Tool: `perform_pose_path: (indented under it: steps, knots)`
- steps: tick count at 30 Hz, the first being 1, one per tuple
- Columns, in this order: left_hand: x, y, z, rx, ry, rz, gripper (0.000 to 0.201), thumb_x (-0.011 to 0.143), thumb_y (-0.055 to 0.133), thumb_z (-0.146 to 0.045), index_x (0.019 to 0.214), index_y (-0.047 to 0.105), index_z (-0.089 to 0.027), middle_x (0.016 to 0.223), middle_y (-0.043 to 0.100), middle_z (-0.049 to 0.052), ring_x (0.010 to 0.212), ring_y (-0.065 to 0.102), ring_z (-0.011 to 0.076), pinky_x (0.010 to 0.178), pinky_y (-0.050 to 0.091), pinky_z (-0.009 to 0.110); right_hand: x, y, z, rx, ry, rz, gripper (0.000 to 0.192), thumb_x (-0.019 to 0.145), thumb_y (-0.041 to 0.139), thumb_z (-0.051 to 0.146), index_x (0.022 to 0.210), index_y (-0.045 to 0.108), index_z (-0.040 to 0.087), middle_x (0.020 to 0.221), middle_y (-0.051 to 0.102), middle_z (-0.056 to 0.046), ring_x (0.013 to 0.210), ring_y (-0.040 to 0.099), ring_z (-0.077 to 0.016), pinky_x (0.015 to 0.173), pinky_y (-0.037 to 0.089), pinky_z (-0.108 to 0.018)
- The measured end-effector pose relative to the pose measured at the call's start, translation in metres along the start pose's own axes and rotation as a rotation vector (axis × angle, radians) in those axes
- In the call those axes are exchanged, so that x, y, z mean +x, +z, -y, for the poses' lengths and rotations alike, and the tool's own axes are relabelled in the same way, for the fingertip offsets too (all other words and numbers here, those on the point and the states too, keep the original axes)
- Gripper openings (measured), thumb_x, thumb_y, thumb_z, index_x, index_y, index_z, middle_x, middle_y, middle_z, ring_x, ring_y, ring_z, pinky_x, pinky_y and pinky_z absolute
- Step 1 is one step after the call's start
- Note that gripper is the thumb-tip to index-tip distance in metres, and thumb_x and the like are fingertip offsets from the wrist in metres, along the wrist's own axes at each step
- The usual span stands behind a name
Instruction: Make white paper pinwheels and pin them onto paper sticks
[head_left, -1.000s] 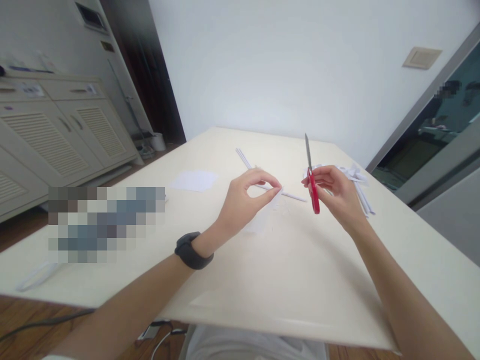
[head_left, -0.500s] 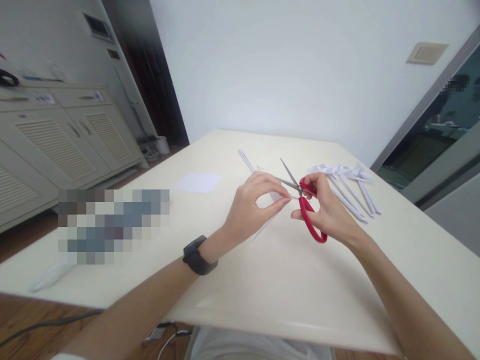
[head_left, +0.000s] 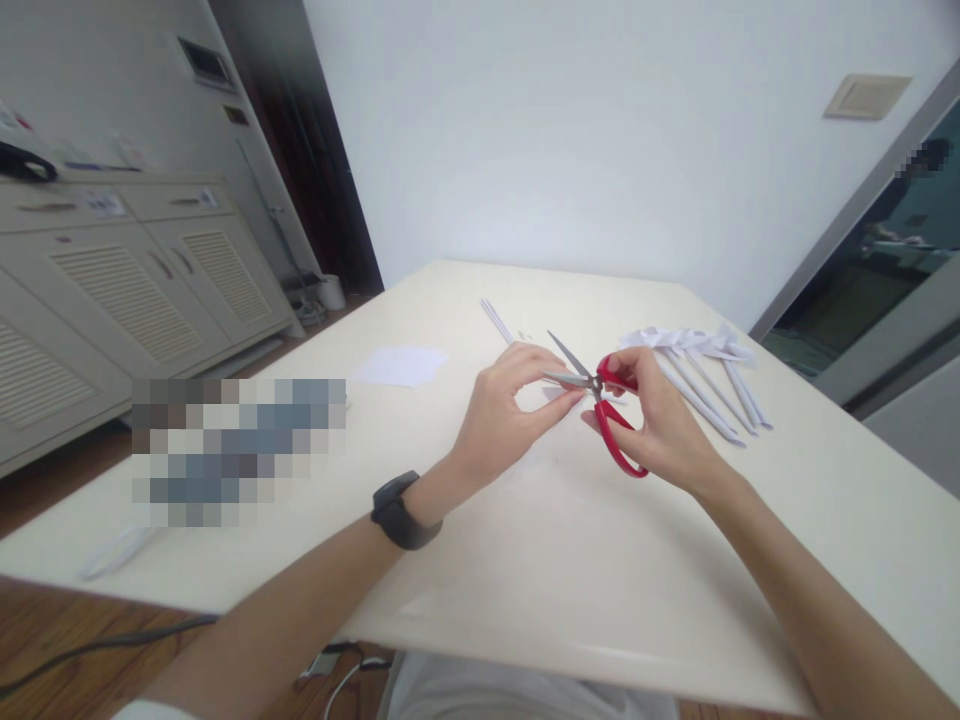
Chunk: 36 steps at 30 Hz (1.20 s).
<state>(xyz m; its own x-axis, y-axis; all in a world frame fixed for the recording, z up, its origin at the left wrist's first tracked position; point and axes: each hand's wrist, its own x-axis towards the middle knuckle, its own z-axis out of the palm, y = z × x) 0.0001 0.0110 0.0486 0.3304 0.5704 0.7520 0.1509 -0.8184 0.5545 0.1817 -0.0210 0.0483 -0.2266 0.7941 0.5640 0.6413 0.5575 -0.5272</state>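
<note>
My left hand, with a black watch on its wrist, is closed in a pinch of thumb and forefinger. A small piece of white paper shows at these fingertips, mostly hidden by the hand. My right hand is wrapped round the red handles of a pair of scissors. The scissor blades are parted and point left, right at my left fingertips; whether they touch the paper I cannot tell.
Thin white paper sticks lie behind my left hand. A white paper sheet is on the table at left. Several rolled paper tubes with folded paper lie at right. A blurred-out item covers the table's left side.
The scissors have tilted, their blades swinging lower and slightly left over my left fingertips. My left hand keeps its pinch. The view has shifted slightly.
</note>
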Motion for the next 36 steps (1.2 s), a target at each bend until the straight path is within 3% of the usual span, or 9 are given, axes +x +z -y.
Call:
perform_pose_path:
  steps: [17,36]
  knots:
    - [0.0011,-0.0030,-0.0011,-0.004,-0.046,-0.027,0.008,0.075,0.062,-0.014,0.078,0.064,-0.021,0.085,0.064,0.002,0.087,0.057,0.0175,0.084,0.044,0.034,-0.0016,-0.0004,-0.0020,-0.124,-0.067,-0.045,0.037,0.071,0.061,0.023,0.101,0.040,0.023,0.099,0.052,-0.007,0.088,0.053,-0.0219,0.078,0.048,-0.038]
    - [0.0013,-0.0014,-0.0014,-0.125,-0.143,-0.038,0.003,0.076,0.063,-0.022,0.075,0.065,-0.020,0.084,0.064,0.003,0.086,0.058,0.0169,0.084,0.044,0.033,-0.0034,0.0020,-0.0016,-0.109,-0.066,-0.054,0.037,0.072,0.061,0.023,0.102,0.039,0.023,0.099,0.052,-0.007,0.088,0.054,-0.0209,0.078,0.048,-0.037]
